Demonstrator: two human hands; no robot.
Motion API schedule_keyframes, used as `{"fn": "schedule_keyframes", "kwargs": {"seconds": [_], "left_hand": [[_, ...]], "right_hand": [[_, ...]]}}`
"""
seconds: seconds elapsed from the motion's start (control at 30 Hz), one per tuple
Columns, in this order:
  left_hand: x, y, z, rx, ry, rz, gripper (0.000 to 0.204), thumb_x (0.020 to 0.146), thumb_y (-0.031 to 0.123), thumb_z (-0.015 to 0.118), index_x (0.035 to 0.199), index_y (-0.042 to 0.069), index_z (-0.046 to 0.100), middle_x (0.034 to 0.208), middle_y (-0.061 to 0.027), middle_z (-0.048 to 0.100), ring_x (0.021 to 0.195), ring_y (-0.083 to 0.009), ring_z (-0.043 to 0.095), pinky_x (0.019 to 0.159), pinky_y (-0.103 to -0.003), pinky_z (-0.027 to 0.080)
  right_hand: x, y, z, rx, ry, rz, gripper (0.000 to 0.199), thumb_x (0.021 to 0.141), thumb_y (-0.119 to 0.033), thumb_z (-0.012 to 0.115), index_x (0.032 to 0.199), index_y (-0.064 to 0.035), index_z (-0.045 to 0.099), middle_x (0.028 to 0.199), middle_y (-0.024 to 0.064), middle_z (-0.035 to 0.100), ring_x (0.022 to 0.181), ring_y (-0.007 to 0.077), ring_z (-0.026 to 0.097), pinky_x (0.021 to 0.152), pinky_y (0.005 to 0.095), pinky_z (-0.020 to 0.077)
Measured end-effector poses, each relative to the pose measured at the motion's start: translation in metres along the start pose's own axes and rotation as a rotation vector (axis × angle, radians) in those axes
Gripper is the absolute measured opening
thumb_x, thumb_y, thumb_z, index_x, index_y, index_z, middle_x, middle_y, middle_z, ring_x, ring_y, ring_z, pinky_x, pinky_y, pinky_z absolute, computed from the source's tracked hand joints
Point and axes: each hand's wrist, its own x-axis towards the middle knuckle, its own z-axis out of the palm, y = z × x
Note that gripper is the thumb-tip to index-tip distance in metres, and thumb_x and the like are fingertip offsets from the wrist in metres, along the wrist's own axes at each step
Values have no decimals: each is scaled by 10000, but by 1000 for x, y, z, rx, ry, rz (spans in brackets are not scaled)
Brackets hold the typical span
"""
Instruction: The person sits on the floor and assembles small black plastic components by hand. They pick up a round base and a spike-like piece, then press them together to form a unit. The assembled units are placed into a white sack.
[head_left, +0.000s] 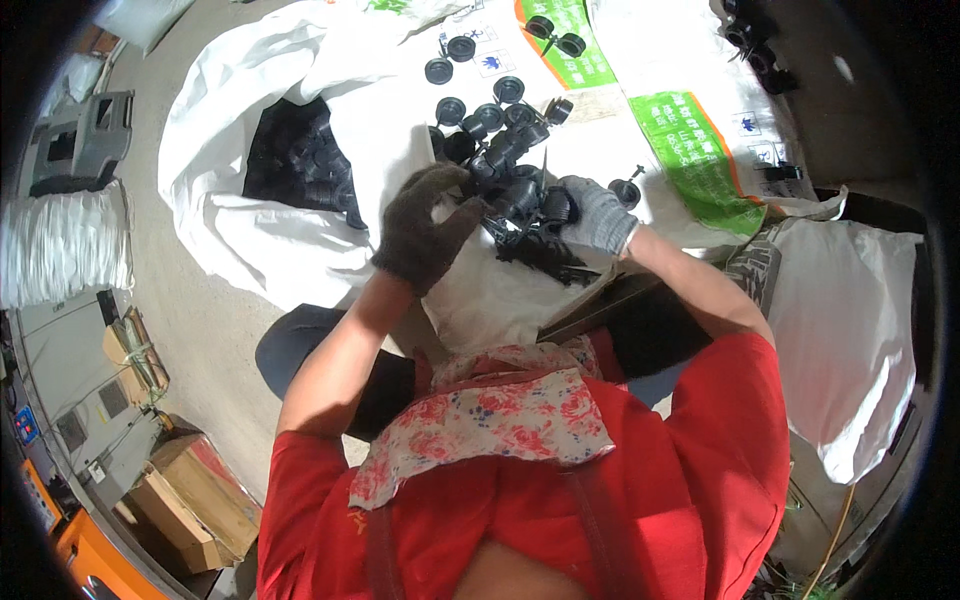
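Left hand (420, 235) (dark glove): fingers clenched on a black moulded cluster (525, 215), steadying it | Right hand (598, 213) (grey glove): fingers grasped its right side, apparently to work one piece loose | Loose black caps (480, 100): scattered farther off on white sacking (600, 140) | Open sack (295, 155), far left: more black parts.

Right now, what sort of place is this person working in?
Probably a small workshop or factory floor. A big white sack full of black plastic parts lies open on the concrete floor, both gloved hands sort more parts, and cardboard boxes are stacked nearby.
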Motion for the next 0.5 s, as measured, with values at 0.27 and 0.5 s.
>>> {"fn": "schedule_keyframes", "kwargs": {"seconds": [0.27, 0.5], "left_hand": [[-8, -9, 19, -927, -324, -636, 341, 845, 253, 655, 1113, 58, 572, 964, -70, 631, 859, -167, 621, 767, -279, 506], [-25, -38, 35, -792, -351, -449, 242, 793, 92, 679, 1022, 40, 620, 943, -65, 644, 836, -164, 616, 726, -291, 528]], "right_hand": [[-64, -41, 14, -166, 331, -426, 674, 597, -205, 763, 1178, -32, 470, 1084, 203, 501, 1043, 383, 507, 915, 426, 436], [-76, -59, 34, -180, 208, -213, 886, 577, -226, 823, 1322, -30, 386, 1287, 243, 438, 1171, 393, 453, 993, 428, 385]]}}
